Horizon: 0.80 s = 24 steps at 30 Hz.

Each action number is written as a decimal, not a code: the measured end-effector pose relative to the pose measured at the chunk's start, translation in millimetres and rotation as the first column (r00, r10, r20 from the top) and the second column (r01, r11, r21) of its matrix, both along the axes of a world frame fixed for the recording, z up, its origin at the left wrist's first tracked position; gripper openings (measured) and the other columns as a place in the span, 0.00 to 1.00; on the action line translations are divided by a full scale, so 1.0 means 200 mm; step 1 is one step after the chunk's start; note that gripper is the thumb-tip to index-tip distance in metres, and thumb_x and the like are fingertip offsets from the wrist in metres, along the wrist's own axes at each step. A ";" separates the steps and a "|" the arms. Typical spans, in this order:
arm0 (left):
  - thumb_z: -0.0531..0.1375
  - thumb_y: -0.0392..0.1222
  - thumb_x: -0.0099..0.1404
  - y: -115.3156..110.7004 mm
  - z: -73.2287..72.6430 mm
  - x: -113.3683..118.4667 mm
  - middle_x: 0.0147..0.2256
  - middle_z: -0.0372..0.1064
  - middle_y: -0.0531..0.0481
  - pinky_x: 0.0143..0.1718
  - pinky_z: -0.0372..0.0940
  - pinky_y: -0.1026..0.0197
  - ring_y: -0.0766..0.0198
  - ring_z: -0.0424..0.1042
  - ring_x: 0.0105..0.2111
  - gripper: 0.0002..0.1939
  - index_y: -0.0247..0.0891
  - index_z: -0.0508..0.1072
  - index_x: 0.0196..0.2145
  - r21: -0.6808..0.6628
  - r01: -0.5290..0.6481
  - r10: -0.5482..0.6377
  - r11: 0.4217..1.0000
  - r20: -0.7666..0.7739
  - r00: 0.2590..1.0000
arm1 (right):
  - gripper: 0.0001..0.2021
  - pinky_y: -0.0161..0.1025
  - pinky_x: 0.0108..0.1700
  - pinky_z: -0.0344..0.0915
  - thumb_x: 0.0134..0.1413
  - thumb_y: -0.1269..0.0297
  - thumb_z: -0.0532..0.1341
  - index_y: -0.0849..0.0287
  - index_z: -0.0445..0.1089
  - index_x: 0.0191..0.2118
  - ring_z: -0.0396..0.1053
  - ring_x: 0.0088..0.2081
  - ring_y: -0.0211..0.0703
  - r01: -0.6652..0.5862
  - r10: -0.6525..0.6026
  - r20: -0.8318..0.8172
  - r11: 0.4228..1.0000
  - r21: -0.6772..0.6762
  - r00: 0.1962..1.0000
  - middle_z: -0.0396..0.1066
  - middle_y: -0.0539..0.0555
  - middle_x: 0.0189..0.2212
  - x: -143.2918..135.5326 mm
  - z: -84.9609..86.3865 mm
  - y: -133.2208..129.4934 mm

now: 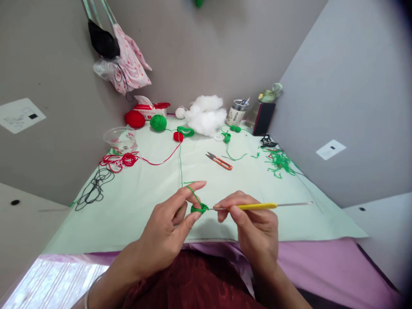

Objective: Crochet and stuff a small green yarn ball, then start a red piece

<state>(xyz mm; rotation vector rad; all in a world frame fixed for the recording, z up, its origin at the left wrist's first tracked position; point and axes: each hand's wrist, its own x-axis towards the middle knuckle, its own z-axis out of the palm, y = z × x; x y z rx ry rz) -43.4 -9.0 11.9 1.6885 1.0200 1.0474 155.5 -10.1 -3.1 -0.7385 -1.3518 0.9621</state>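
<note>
So the left hand (170, 216) is pinching a small green crochet piece (199, 208) between thumb and fingers, with its index finger stuck out and a green yarn strand (180, 165) running up over it. The right hand (254, 223) has the yellow-handled crochet hook (257, 206) pinched between thumb and fingers like a pencil, and the hook's thin metal end meets the right side of the green piece. Both hands are over the near edge of the pale tablecloth (212, 227), piece about in the middle. Just past them, a bit to the right, lie orange-handled thread snips (219, 161), blades pointing far left. Far left there's a red yarn ball (135, 119) beside a tissue box (150, 110), with a green yarn ball (158, 123) just to the right. White stuffing (207, 115) is heaped at the far middle, next to a pen holder (237, 112). Over on the right is a messy pile of green yarn scraps (280, 163), and on the left a clear plastic tub (120, 139) sits behind tangled red and white yarn (124, 160) and a loose black cord (95, 184).
</note>
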 end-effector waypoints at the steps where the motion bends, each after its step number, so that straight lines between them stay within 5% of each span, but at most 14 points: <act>1: 0.57 0.39 0.74 0.00 0.00 -0.02 0.38 0.67 0.53 0.28 0.58 0.64 0.69 0.58 0.27 0.22 0.48 0.66 0.64 0.031 0.039 -0.037 0.999 -0.051 0.998 | 0.09 0.40 0.37 0.68 0.68 0.67 0.62 0.53 0.81 0.43 0.72 0.32 0.39 -0.014 0.014 0.020 1.000 0.003 1.000 0.78 0.52 0.34 0.01 0.00 0.00; 6: 0.57 0.39 0.75 0.02 0.03 -0.08 0.42 0.70 0.53 0.32 0.59 0.64 0.69 0.63 0.31 0.20 0.52 0.71 0.61 0.012 0.185 -0.183 0.983 -0.096 0.978 | 0.09 0.40 0.36 0.67 0.68 0.67 0.62 0.53 0.82 0.42 0.72 0.32 0.40 -0.110 0.112 0.060 0.993 -0.030 0.992 0.78 0.52 0.34 0.04 0.01 0.00; 14: 0.67 0.45 0.68 0.01 -0.01 -0.02 0.36 0.65 0.57 0.31 0.56 0.64 0.73 0.54 0.26 0.28 0.56 0.68 0.64 -0.286 0.136 -0.058 0.949 0.266 0.962 | 0.10 0.40 0.41 0.70 0.67 0.71 0.62 0.52 0.80 0.44 0.75 0.39 0.42 -0.119 0.102 0.151 0.987 0.106 0.983 0.80 0.51 0.35 0.04 0.03 0.01; 24: 0.62 0.46 0.72 0.04 0.03 -0.08 0.37 0.67 0.53 0.33 0.58 0.62 0.68 0.61 0.30 0.18 0.50 0.75 0.58 -0.228 0.245 -0.206 0.942 0.183 0.961 | 0.08 0.39 0.31 0.69 0.67 0.66 0.63 0.54 0.81 0.40 0.71 0.27 0.38 -0.131 0.128 -0.075 0.991 -0.031 0.989 0.77 0.52 0.31 0.05 0.03 0.02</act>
